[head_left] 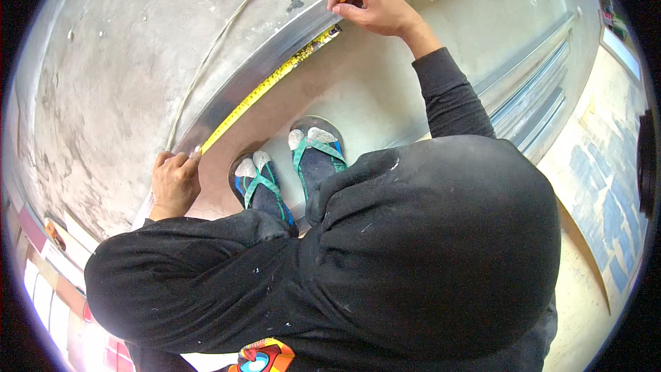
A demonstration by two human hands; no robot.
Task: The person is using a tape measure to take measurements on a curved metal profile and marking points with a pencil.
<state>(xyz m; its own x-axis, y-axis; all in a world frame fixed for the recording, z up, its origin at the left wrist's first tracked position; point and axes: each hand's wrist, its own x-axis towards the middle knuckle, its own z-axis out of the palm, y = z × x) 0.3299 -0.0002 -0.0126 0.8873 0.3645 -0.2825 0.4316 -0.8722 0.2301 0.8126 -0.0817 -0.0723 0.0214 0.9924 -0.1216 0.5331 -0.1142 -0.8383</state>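
A yellow tape measure (258, 91) is stretched along a long grey metal profile (281, 47), running slantwise from lower left to upper right. My left hand (176, 182) is closed on the tape at its lower left end; the fingers hide whether the case is there. The tape's worn, dark-spotted far end (335, 29) lies just below my right hand (375, 8). That hand is held over the metal profile, with thumb and fingers pinched together. A bit of something thin and orange shows between them, mostly hidden.
My feet in green-strapped flip-flops (320, 145) stand close below the tape. A pale cord (222, 33) trails over the concrete floor beyond the profile. More metal profiles (533, 107) lie at the right, near a blue-patched board (606, 193). My black-clothed knees fill the foreground.
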